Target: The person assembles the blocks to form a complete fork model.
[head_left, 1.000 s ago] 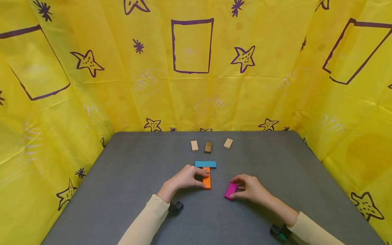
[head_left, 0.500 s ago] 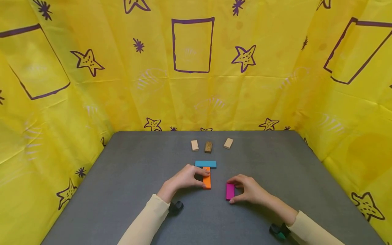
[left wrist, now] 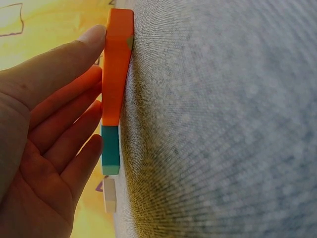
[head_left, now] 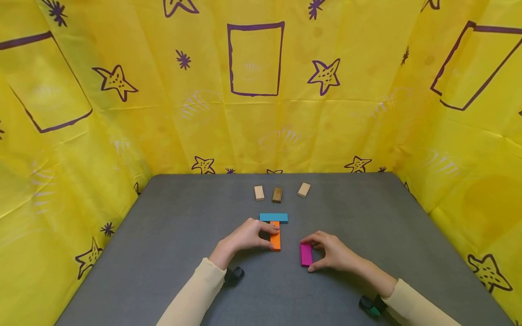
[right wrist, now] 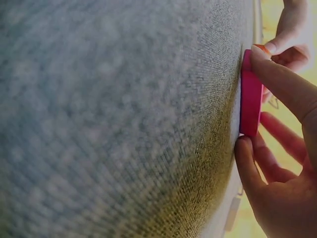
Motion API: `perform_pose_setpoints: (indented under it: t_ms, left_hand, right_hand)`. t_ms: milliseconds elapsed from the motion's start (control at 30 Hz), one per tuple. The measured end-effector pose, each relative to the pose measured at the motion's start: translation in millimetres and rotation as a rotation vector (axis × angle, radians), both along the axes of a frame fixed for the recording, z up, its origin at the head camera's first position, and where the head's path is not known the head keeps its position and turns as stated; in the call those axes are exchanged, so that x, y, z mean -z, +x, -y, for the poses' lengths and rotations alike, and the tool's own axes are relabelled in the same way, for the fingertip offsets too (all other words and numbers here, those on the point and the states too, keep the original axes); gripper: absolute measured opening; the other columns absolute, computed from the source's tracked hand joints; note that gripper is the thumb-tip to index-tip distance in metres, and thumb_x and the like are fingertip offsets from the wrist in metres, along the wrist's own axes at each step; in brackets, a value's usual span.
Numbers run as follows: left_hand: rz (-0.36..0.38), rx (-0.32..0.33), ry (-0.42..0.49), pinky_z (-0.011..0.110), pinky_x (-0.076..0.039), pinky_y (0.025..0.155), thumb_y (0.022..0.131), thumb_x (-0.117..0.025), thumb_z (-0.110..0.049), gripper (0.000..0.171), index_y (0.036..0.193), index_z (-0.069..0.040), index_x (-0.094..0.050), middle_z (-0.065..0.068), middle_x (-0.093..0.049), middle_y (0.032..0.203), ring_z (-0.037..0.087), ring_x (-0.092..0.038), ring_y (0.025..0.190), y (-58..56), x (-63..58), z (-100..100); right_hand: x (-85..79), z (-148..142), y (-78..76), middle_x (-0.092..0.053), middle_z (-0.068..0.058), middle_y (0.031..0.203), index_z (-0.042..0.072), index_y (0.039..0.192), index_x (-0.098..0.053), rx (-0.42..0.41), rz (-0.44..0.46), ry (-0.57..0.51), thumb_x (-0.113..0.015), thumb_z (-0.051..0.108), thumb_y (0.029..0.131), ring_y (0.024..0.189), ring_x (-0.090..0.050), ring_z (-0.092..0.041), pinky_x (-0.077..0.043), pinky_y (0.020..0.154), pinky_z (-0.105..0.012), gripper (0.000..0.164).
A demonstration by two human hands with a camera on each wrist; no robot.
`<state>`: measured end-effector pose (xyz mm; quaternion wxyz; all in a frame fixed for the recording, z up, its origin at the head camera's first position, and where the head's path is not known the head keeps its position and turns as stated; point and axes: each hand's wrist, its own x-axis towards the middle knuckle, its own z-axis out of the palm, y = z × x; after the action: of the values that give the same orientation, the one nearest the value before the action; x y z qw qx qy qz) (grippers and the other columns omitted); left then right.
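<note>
Nearest the viewer, the left sleeve (head_left: 195,292) and the right sleeve (head_left: 416,305) are slanting inward over the gray table (head_left: 183,222), wrists low. The right hand (head_left: 334,254) is spanning the magenta block (head_left: 306,256) lengthwise, thumb at the near end and fingers at the far end; it is opening about as wide as the block is long and is pinching it lightly. This block is lying flat, pointing away from the person, to the right of the orange block (head_left: 276,243) and apart from it. Slightly farther off, the left hand (head_left: 246,236) is resting its thumb and fingertips on the orange block, fingers loosely extended and not wrapping round it, seemingly steadying more than gripping. The orange block is meeting, or nearly meeting, the middle of the blue block (head_left: 273,218), the pair forming a T. Judged from this layout, the work is standing partway along: two pieces are sitting in place together, while the magenta block is remaining unjoined. Beyond them, a pale left block (head_left: 259,193), a dark brown block (head_left: 277,195) and a pale right block (head_left: 303,189) are lying separately, apparently unused, before a yellow cloth (head_left: 163,117).
</note>
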<state>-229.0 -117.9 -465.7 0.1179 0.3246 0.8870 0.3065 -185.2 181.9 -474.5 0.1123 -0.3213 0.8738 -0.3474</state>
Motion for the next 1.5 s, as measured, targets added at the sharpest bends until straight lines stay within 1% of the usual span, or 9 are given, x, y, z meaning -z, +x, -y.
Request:
perform_pose_setpoints:
  t_ms: [333,567,667,800,967,1200,1400,1500]
  left_hand:
    - [0.013,0.002,0.003,0.028,-0.046,0.099,0.077,-0.078,-0.034,0.047,0.121,-0.024,-0.067,-0.016,-0.065,0.118,0.004,-0.057,0.114,-0.4,-0.2,0]
    - [0.002,-0.002,-0.001,0.028,-0.047,0.098,0.076,-0.078,-0.036,0.048,0.121,-0.024,-0.067,-0.015,-0.065,0.117,0.005,-0.058,0.113,-0.6,0.7,0]
    - [-0.003,-0.005,-0.005,0.028,-0.047,0.098,0.076,-0.078,-0.037,0.048,0.121,-0.024,-0.067,-0.015,-0.065,0.118,0.005,-0.058,0.113,-0.3,0.9,0]
    - [0.008,-0.01,-0.007,0.029,-0.046,0.099,0.077,-0.078,-0.035,0.048,0.122,-0.024,-0.067,-0.014,-0.065,0.118,0.005,-0.058,0.113,0.7,-0.3,0]
    - [0.013,-0.012,-0.009,0.03,-0.046,0.1,0.079,-0.077,-0.032,0.045,0.122,-0.024,-0.066,-0.015,-0.065,0.118,0.006,-0.057,0.115,0.6,-1.3,-1]
    - [0.008,-0.01,-0.01,0.031,-0.045,0.1,0.08,-0.075,-0.033,0.043,0.122,-0.025,-0.066,-0.017,-0.065,0.117,0.007,-0.057,0.115,-1.3,1.6,0]
    - [0.006,-0.014,-0.005,0.03,-0.046,0.099,0.081,-0.075,-0.033,0.042,0.121,-0.026,-0.067,-0.018,-0.065,0.116,0.006,-0.058,0.113,-1.1,1.2,0]
    - [0.008,-0.015,-0.003,0.03,-0.046,0.099,0.08,-0.075,-0.032,0.042,0.121,-0.025,-0.067,-0.018,-0.065,0.116,0.006,-0.058,0.113,-0.8,0.3,0]
  right_hand:
    - [-0.9,0,-0.9,-0.059,0.001,0.114,0.012,0.122,-0.06,0.007,-0.008,0.015,-0.084,0.041,0.067,0.102,-0.061,-0.015,-0.053,0.089,-0.032,0.067]
    - [-1.5,1,-1.6,-0.061,0.0,0.112,0.011,0.121,-0.061,0.014,-0.011,0.028,-0.084,0.042,0.067,0.1,-0.062,-0.015,-0.054,0.087,-0.032,0.066]
    - [-1.9,1,-1.1,-0.061,0.001,0.111,0.011,0.12,-0.062,0.016,-0.018,0.027,-0.084,0.042,0.067,0.099,-0.063,-0.015,-0.054,0.087,-0.031,0.066]
    - [-3.7,3,-0.7,-0.061,0.001,0.11,0.01,0.12,-0.062,0.016,-0.026,0.01,-0.084,0.041,0.067,0.098,-0.063,-0.014,-0.054,0.086,-0.03,0.065]
    - [-8.9,7,-0.4,-0.062,0.002,0.109,0.011,0.119,-0.063,0.004,-0.045,-0.005,-0.084,0.041,0.067,0.098,-0.064,-0.013,-0.054,0.086,-0.03,0.064]
    - [-15.6,14,0.3,-0.062,0.003,0.109,0.011,0.12,-0.063,-0.02,-0.05,-0.011,-0.084,0.041,0.067,0.098,-0.064,-0.011,-0.054,0.086,-0.029,0.064]
    - [-17.7,20,0.4,-0.062,0.004,0.108,0.012,0.119,-0.064,-0.036,-0.098,-0.009,-0.084,0.042,0.067,0.097,-0.063,-0.012,-0.053,0.086,-0.028,0.063]
    - [-18.7,24,0.2,-0.063,0.005,0.108,0.013,0.118,-0.064,-0.042,-0.108,-0.004,-0.084,0.042,0.067,0.097,-0.062,-0.012,-0.053,0.086,-0.029,0.063]
